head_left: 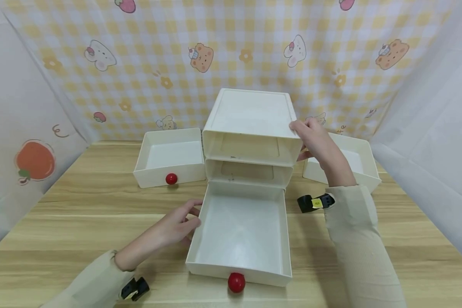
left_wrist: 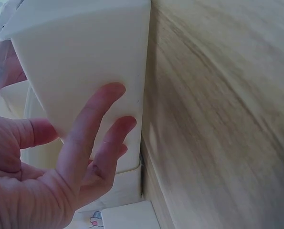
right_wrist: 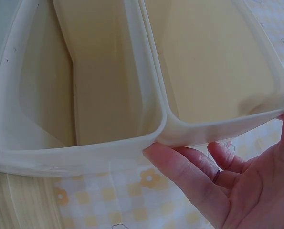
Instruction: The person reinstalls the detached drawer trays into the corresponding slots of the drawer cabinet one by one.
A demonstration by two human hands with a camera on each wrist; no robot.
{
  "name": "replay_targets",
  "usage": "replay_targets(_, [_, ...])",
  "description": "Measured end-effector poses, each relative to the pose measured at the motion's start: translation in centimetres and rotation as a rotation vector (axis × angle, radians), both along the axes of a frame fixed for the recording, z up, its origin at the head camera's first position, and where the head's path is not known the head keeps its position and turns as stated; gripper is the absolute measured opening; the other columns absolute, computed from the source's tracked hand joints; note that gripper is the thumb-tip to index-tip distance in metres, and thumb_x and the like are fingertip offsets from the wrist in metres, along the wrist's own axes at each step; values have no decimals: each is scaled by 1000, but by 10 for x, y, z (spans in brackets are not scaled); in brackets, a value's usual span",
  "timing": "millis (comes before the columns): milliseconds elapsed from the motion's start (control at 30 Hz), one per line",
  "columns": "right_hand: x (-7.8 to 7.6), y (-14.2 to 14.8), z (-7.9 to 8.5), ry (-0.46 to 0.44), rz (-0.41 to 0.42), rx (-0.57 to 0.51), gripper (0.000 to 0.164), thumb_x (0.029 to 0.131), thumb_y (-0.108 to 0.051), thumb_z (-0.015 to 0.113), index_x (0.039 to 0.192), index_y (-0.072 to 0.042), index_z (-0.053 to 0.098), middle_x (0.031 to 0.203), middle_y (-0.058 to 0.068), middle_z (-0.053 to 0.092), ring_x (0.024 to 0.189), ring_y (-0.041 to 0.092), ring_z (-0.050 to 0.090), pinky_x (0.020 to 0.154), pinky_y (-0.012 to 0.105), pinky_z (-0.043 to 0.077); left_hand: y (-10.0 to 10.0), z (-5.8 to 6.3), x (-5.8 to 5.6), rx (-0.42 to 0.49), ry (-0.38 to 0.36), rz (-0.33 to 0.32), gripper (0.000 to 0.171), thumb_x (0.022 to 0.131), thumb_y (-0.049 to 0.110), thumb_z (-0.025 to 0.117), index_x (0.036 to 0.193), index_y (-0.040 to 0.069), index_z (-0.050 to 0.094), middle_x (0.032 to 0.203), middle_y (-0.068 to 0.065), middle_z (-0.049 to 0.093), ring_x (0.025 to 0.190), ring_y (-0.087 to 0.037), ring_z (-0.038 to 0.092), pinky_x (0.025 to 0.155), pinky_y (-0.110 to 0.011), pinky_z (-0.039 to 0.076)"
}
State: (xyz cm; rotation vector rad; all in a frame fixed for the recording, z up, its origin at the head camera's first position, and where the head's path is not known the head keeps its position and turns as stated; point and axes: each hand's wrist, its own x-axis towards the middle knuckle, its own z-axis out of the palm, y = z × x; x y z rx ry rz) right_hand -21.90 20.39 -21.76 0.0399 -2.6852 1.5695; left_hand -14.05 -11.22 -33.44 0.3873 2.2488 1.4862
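Note:
A white drawer cabinet (head_left: pixel 254 112) stands at the middle back, with two hollow compartments facing me. Below them, a white drawer (head_left: pixel 240 226) with a round red knob (head_left: pixel 236 282) extends toward me, its back end at the cabinet. My left hand (head_left: pixel 179 224) touches this drawer's left side. In the left wrist view, its fingers (left_wrist: pixel 110 90) lie against the outer wall and its thumb is at the rim. My right hand (head_left: pixel 319 141) holds the cabinet's upper right corner, one fingertip on top and others at the side. In the right wrist view, a fingertip meets the seam between the compartments.
A second white drawer (head_left: pixel 169 171) with a red knob (head_left: pixel 171 179) sits left of the cabinet. Another white drawer (head_left: pixel 363 164) is at the right, partly hidden behind my right arm. A yellow-checked cloth (head_left: pixel 246 34) hangs behind the wooden table (head_left: pixel 77 231).

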Motion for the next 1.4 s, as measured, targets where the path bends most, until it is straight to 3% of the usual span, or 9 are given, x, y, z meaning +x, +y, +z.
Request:
replay_targets(267, [0, 1, 1, -6, 7, -7, 32, 92, -42, 37, 84, -12, 29, 98, 7, 36, 68, 16, 54, 57, 31, 54, 2, 0, -9, -18, -18, 30, 49, 94, 7, 44, 141, 3, 31, 122, -25, 47, 87, -22, 61, 62, -38, 58])
replay_targets(600, [-1, 2, -1, -2, 4, -1, 32, 92, -42, 37, 84, -12, 30, 95, 5, 33, 64, 14, 48, 57, 31, 54, 2, -4, -24, 3, -14, -1, 51, 95, 9, 45, 142, -1, 28, 125, -29, 46, 89, -24, 62, 61, -38, 57])
replay_targets(967, [-1, 1, 0, 15, 8, 8, 32, 92, -42, 37, 82, -12, 29, 91, 4, 30, 62, 13, 41, 55, 30, 53, 4, -4, -44, -17, -35, 21, 51, 96, 11, 45, 142, -2, 27, 129, -30, 44, 99, -33, 61, 66, -39, 58])
replay_targets(1400, [0, 2, -1, 7, 3, 5, 33, 92, -43, 38, 86, -11, 30, 95, 5, 33, 66, 14, 47, 56, 29, 53, 8, -6, -59, -20, -57, 52, 49, 96, 12, 42, 141, -3, 26, 127, -31, 44, 104, -36, 58, 71, -39, 58])
